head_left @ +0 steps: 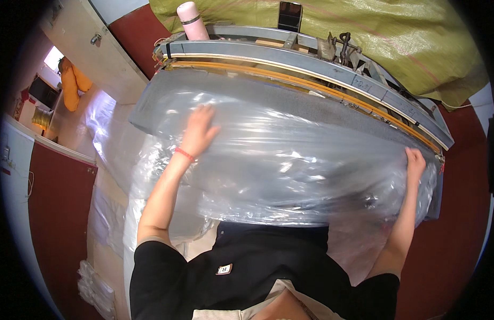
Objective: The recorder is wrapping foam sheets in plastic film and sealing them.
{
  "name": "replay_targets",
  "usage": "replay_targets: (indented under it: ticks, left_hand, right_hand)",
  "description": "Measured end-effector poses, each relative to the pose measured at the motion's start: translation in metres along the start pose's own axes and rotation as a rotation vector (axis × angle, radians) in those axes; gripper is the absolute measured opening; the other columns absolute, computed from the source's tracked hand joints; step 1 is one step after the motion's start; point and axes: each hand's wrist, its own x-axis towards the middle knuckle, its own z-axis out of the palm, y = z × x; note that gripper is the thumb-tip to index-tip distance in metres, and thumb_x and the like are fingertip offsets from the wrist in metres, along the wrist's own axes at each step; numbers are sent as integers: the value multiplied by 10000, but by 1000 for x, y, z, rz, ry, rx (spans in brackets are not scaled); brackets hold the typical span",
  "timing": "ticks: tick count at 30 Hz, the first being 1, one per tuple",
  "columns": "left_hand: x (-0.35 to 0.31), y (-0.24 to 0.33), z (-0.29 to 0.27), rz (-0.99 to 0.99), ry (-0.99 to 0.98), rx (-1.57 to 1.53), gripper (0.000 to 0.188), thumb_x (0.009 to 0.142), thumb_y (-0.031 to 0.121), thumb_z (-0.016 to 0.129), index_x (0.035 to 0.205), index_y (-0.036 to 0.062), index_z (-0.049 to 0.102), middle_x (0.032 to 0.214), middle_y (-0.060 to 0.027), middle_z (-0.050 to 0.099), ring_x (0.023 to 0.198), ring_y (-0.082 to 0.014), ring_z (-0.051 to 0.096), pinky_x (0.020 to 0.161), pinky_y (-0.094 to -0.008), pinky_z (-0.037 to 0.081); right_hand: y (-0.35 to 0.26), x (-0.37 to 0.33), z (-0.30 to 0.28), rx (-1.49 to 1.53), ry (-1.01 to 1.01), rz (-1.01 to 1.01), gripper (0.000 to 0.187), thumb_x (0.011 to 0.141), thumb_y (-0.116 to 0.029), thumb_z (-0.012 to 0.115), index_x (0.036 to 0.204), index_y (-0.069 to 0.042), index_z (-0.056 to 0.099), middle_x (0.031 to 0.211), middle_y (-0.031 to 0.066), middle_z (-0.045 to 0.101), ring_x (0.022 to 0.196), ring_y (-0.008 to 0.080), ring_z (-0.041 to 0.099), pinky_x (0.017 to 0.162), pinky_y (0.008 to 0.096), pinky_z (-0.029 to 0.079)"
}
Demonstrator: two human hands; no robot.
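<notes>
A wide sheet of clear plastic film (289,144) lies over a grey table top (215,82) and hangs down its near side towards my body. My left hand (200,130) rests on the film at the left, its fingers spread and somewhat blurred. At the right end, my right hand (415,161) is closed, its fingers pinching the edge of the film. Between the two hands the film shows creases and bright reflections. Behind it, a long metal frame with a yellow-orange strip (311,85) runs across the table's far side.
A pink bottle (191,21) stands at the frame's far left. Close by are a dark phone (290,16) and a metal clamp (343,48), before a yellow-green woven sheet (396,37). More plastic film (100,213) covers the floor at left, near a door (92,42).
</notes>
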Motion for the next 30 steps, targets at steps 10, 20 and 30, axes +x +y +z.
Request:
replay_targets:
  ticks: [10, 20, 30]
  left_hand:
    - [-5, 37, -15, -138, -268, 199, 661, 778, 410, 563, 1249, -5, 358, 1344, -178, 288, 1272, -341, 202, 991, -471, 213]
    - [17, -25, -16, -359, 88, 266, 287, 724, 143, 631, 962, 5, 550, 1036, -148, 545, 1018, -308, 477, 871, -379, 372]
    - [20, 28, -12, -114, -184, -373, 317, 800, 87, 564, 1102, 29, 485, 1047, -141, 559, 985, -236, 548, 827, -279, 417]
  right_hand:
    - [75, -35, -72, -24, 121, 101, 181, 780, -134, 627, 681, -18, 530, 607, -67, 385, 574, 32, 325, 514, 177, 292]
    - [92, -31, -80, -45, 152, 109, 225, 799, -173, 614, 662, -25, 515, 593, -76, 334, 558, 29, 289, 496, 181, 251]
    - [80, -35, -79, -54, 147, 148, 248, 804, -203, 610, 673, -15, 514, 596, -66, 360, 572, 36, 315, 514, 183, 287]
